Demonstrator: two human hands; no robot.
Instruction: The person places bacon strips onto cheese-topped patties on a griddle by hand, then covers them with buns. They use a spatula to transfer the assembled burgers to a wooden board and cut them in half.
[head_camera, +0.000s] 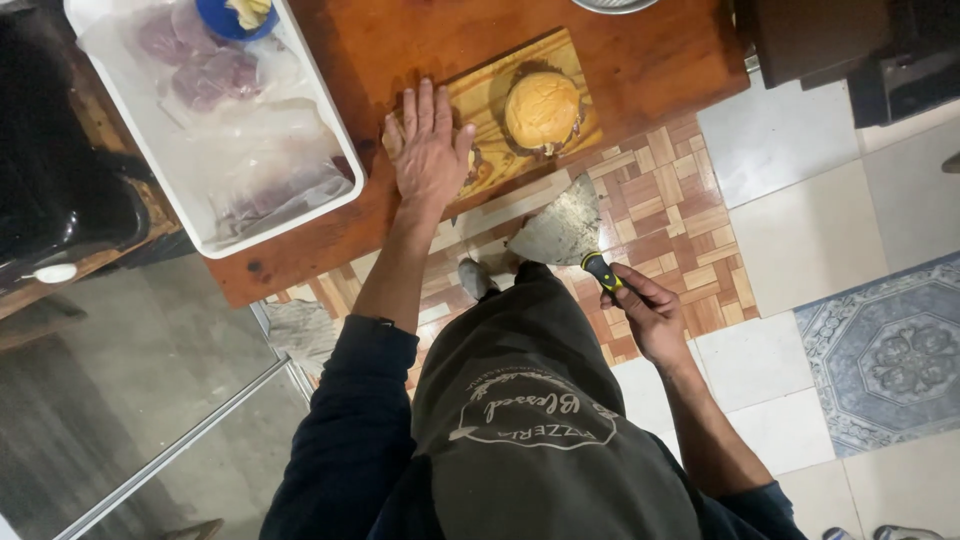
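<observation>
Burger (542, 110) on wooden board (490, 95); white tray (340, 140) holds perhaps bagged meat (205, 70).

Wooden table (640, 60): small wooden cutting board (490, 95) near its front edge, burger (542, 110) on it. White plastic tray (345, 165) at the left front corner, lined with plastic film.

A golden-brown bun (541, 108) on a yellowish striped wooden board (490, 95), beside a white tray (330, 150).
</observation>
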